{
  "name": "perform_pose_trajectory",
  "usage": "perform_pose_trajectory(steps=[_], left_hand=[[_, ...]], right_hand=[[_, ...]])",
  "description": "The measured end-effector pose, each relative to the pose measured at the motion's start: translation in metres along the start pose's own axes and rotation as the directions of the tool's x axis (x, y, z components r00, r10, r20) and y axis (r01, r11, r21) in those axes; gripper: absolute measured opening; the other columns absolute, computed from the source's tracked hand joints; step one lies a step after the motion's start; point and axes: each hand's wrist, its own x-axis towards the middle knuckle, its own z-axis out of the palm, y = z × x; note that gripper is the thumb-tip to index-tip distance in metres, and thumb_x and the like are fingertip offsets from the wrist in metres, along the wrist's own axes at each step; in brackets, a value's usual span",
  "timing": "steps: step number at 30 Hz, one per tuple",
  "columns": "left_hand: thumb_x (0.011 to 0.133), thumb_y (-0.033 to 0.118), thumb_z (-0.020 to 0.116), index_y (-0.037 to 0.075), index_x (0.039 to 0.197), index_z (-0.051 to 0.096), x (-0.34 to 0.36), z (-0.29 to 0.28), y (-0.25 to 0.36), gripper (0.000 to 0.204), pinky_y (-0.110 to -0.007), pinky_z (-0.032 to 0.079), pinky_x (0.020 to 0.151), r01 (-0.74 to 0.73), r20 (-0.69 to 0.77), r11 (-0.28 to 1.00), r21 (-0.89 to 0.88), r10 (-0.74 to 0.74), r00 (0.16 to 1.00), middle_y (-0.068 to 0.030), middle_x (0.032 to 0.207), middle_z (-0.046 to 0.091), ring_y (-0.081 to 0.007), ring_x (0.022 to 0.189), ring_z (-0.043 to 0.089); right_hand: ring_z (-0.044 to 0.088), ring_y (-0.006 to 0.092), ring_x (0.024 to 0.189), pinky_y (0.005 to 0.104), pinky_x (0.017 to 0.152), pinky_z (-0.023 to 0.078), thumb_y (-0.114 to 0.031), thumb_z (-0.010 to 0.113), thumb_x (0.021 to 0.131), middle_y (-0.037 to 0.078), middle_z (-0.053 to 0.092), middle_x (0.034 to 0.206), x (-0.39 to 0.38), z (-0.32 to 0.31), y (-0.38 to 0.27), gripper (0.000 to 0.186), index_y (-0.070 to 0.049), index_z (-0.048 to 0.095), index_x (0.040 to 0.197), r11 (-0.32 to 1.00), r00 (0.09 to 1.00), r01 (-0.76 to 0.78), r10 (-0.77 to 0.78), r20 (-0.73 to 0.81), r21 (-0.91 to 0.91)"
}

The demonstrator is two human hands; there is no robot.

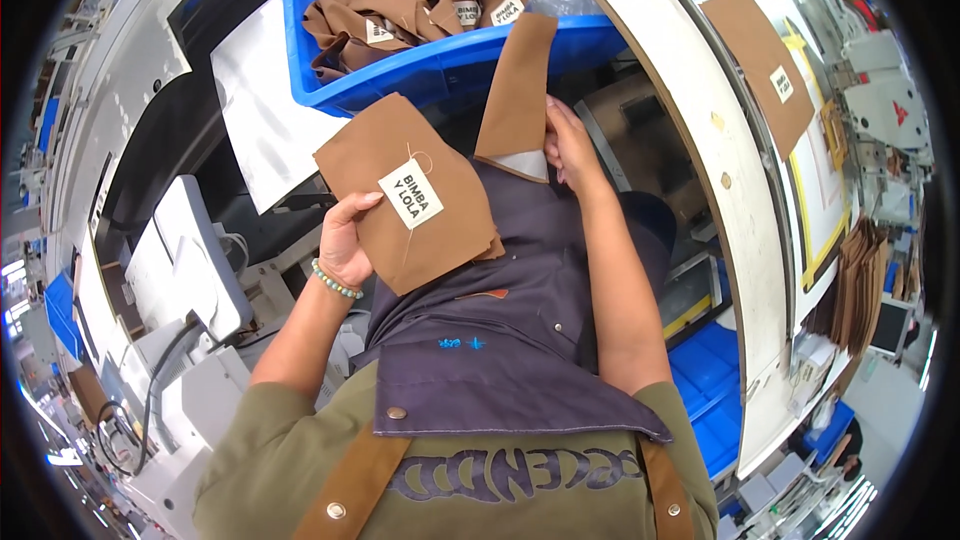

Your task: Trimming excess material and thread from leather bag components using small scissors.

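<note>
My left hand [346, 246] grips a small stack of brown fabric pieces [455, 225], with the thumb on top. A cream label [411, 195] with dark print sits on the top piece, and loose thread ends trail from it. To the right, my right hand [572, 148] pinches a single brown fabric piece [516, 90] by its edge. That piece hangs at a slant in front of the bin, and a pale patch shows at its lower end. Whether it carries a label cannot be seen.
Beyond my hands, a blue plastic bin [375, 88] holds a heap of labelled brown pieces and clear plastic. A curved white table edge [690, 140] runs along the right. Another labelled piece [765, 70] lies there, near a hanging row of brown pieces [855, 280].
</note>
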Motion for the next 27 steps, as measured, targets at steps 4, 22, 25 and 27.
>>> perform_pose_trajectory(steps=[4,22,25,27], left_hand=[[0.093,0.009,0.057,-0.008,0.129,0.057,0.001,-0.002,-0.001,0.039,-0.042,0.054,0.100,0.056,0.029,0.998,-0.017,-0.055,0.998,-0.0180,0.124,0.067,-0.0293,0.112,0.068],[0.106,0.019,0.051,-0.006,0.136,0.053,0.012,0.024,-0.012,0.040,-0.040,0.051,0.106,0.206,0.193,0.977,-0.052,-0.193,0.962,-0.0166,0.133,0.063,-0.0270,0.120,0.064],[0.106,0.020,0.050,-0.005,0.137,0.052,0.011,0.040,-0.014,0.039,-0.041,0.051,0.107,0.164,0.188,0.986,-0.031,-0.155,0.970,-0.0161,0.135,0.062,-0.0269,0.122,0.063],[0.107,0.020,0.050,-0.005,0.137,0.052,0.009,0.050,-0.016,0.039,-0.041,0.050,0.107,0.180,0.206,0.984,-0.009,-0.174,0.963,-0.0154,0.136,0.061,-0.0268,0.123,0.062]], right_hand=[[0.033,0.0012,0.046,0.0190,0.037,0.023,-0.040,0.060,0.102,-0.004,0.050,0.071,-0.003,0.011,-0.022,0.033,-0.007,0.059,0.104,0.710,0.833,-0.538,0.363,0.418,0.454],[0.065,0.0271,0.110,0.0404,0.095,0.054,-0.009,0.066,0.092,0.019,0.065,0.119,-0.227,-0.176,-0.269,0.036,0.005,0.059,0.125,0.826,0.552,0.525,-0.514,-0.656,-0.205],[0.062,0.0140,0.100,0.0237,0.090,0.046,-0.010,0.074,0.091,0.010,0.067,0.115,-0.214,-0.159,-0.268,0.050,0.007,0.056,0.134,0.750,0.799,-0.078,-0.347,-0.491,-0.656],[0.062,0.0077,0.097,0.0196,0.082,0.046,-0.005,0.072,0.092,0.008,0.070,0.112,-0.194,-0.125,-0.264,0.043,0.005,0.059,0.132,0.791,0.818,0.114,-0.418,-0.395,-0.601]])
